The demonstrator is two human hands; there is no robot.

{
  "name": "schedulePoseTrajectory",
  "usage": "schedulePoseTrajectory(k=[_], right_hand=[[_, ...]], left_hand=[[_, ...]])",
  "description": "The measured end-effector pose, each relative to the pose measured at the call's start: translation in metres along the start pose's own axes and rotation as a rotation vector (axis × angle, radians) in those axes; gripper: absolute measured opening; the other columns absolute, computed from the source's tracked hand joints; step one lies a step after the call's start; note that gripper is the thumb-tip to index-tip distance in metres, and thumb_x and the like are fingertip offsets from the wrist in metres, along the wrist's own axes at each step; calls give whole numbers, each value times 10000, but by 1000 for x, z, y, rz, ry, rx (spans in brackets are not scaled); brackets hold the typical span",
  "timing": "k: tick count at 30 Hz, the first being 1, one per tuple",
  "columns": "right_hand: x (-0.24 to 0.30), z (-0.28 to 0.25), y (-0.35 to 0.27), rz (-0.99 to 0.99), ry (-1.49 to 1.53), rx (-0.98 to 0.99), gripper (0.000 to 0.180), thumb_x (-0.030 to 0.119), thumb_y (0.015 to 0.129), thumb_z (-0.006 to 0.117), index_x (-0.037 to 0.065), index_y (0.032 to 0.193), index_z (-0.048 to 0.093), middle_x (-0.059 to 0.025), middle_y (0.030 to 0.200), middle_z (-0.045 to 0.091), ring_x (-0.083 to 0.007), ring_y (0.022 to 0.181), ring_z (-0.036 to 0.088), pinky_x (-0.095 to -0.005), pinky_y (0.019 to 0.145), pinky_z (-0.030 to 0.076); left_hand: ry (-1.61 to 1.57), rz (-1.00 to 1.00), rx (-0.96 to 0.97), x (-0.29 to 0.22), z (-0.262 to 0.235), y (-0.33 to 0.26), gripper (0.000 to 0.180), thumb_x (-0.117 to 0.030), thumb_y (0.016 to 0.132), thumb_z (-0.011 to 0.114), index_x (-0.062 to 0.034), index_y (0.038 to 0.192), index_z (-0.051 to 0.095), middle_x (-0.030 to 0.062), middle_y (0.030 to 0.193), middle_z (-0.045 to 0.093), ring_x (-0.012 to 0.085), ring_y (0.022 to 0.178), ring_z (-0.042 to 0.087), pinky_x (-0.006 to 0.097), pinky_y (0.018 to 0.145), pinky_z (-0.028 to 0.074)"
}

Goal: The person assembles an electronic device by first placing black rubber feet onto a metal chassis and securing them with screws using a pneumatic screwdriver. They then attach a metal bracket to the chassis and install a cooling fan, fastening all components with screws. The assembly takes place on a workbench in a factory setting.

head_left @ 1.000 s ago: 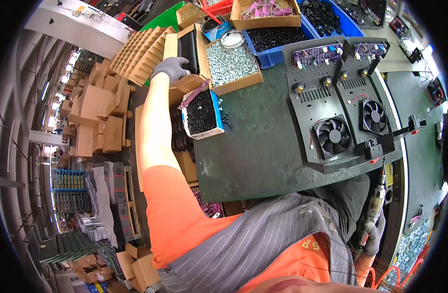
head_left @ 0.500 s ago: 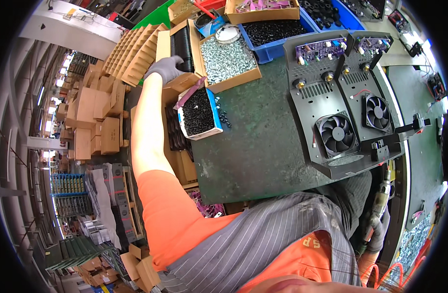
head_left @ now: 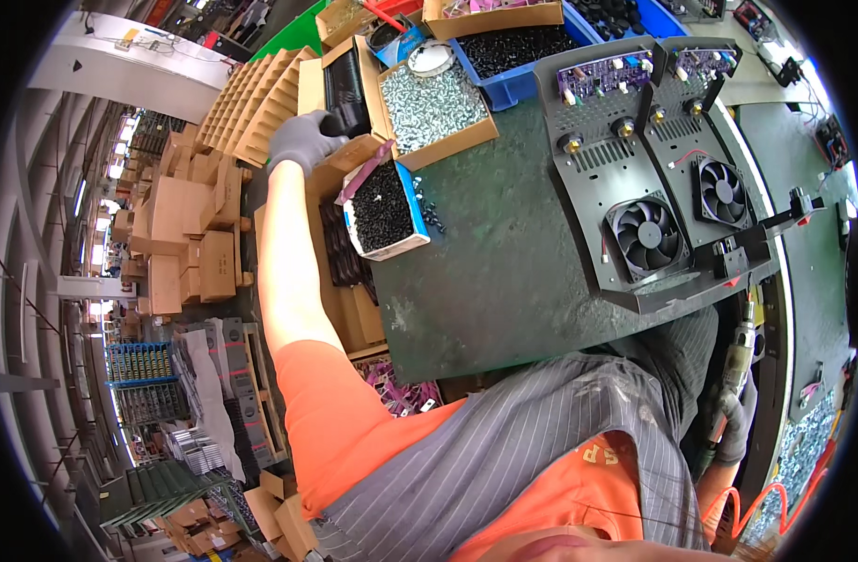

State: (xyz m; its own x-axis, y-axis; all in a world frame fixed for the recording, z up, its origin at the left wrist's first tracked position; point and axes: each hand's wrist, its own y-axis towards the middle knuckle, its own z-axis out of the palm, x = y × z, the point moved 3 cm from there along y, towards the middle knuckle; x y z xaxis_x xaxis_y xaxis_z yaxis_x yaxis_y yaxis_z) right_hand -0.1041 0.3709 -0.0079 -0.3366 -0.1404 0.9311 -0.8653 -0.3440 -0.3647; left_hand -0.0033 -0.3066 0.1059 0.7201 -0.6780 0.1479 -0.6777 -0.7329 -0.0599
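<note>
My left hand [head_left: 300,142], in a grey glove, reaches to the near end of a cardboard box [head_left: 311,86] holding a row of thin black parts [head_left: 345,86]. Its fingers are curled in at the end of that row; what is between them is hidden. At the lower right my gloved right hand [head_left: 736,420] grips a power screwdriver [head_left: 740,361], its bit pointing up beside the table edge. Two dark metal panels with fans [head_left: 648,236] and purple circuit boards [head_left: 601,77] stand side by side on the right of the table.
A carton of black screws [head_left: 382,208] stands near my left forearm, with loose screws [head_left: 431,214] beside it. Behind are a carton of silver screws [head_left: 433,108] and a blue bin [head_left: 515,89] of black parts. A red coiled hose [head_left: 775,501] hangs at the lower right.
My left hand has shifted slightly left and its fingers have drawn in at the box end. My right hand still grips the screwdriver. The view has shifted a little.
</note>
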Motion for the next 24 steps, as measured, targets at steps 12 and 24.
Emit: schedulePoseTrajectory(k=[12,24], right_hand=[[-14,-5,-5,-1,9,67,783,480,602,744,-11,1145,469,24,699,476,-47,535,460,-184,460,392],[-23,-20,-9,23,15,85,788,458,595,748,-12,1166,477,9,722,484,-56,556,472,-190,482,411]], left_hand=[[-988,223,-141,-2,-14,-68,454,-103,733,788,47,1115,595,77,1025,675,115,899,632,248,819,481],[-868,355,320,-89,12,-107,522,-165,684,812,15,1130,609,65,997,673,124,879,620,271,825,487]])
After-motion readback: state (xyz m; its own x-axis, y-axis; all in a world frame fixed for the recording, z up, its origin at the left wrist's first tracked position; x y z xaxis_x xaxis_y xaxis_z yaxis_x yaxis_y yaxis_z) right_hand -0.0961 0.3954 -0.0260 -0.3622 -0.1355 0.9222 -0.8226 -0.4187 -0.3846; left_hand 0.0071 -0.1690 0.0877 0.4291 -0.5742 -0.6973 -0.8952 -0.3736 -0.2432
